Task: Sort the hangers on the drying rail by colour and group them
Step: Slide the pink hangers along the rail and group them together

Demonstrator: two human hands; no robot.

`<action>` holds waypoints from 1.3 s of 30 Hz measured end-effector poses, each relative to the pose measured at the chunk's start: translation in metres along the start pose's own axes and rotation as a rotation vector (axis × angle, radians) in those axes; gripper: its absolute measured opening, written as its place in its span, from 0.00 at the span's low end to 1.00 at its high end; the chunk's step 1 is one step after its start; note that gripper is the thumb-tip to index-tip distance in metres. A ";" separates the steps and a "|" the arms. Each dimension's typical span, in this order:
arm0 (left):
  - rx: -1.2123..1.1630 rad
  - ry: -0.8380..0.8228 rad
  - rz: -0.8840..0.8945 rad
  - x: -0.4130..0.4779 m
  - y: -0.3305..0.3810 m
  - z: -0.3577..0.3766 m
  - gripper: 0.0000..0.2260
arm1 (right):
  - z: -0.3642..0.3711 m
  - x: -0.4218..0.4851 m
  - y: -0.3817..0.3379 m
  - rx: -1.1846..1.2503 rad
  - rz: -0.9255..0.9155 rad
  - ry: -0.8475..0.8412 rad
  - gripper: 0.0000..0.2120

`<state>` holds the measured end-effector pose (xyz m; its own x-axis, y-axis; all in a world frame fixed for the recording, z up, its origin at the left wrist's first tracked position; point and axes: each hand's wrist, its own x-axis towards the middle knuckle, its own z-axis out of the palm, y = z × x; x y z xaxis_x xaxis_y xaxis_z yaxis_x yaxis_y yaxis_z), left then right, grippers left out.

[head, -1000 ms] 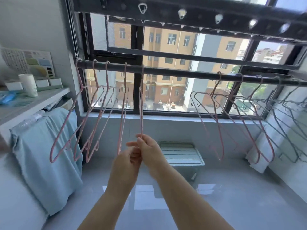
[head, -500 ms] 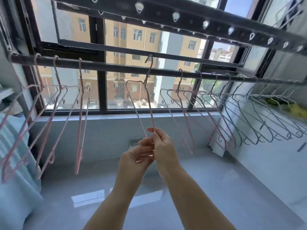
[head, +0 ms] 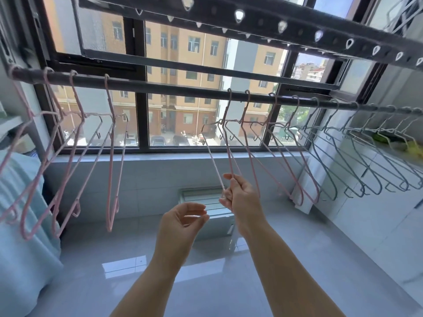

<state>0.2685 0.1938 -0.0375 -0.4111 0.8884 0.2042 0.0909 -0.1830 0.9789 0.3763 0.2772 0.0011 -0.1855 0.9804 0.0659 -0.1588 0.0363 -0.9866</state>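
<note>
Right hand [head: 242,197] pinched on lower end of pink hanger [head: 230,154], hooked on drying rail [head: 174,88] at centre-right. Left hand [head: 180,223] loosely open, empty, just below-left of it. Pink group [head: 68,161] hung far left; grey hangers [head: 357,161] far right

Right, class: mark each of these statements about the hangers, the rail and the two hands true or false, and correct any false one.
1. The right hand pinches the lower part of a pink hanger. True.
2. The left hand grips a grey hanger. False: it is open and holds nothing.
3. The grey hangers hang at the rail's right end. True.
4. The pink hangers at the left lie on the floor. False: they hang from the rail.
5. A bare stretch of rail separates two pink clusters. True.
</note>
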 end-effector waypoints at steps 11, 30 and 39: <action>0.074 0.063 0.038 -0.010 0.004 -0.016 0.07 | 0.002 0.001 0.009 -0.046 0.000 0.015 0.12; 0.537 0.404 0.044 -0.016 0.003 -0.115 0.15 | 0.135 -0.051 0.037 -0.626 -0.213 -0.555 0.20; 0.314 0.335 0.038 -0.011 0.000 -0.126 0.07 | 0.166 -0.045 0.037 -0.106 0.105 -0.488 0.09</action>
<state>0.1585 0.1304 -0.0387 -0.6679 0.6891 0.2811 0.3611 -0.0302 0.9320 0.2175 0.2018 -0.0138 -0.6309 0.7759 0.0025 -0.0202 -0.0132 -0.9997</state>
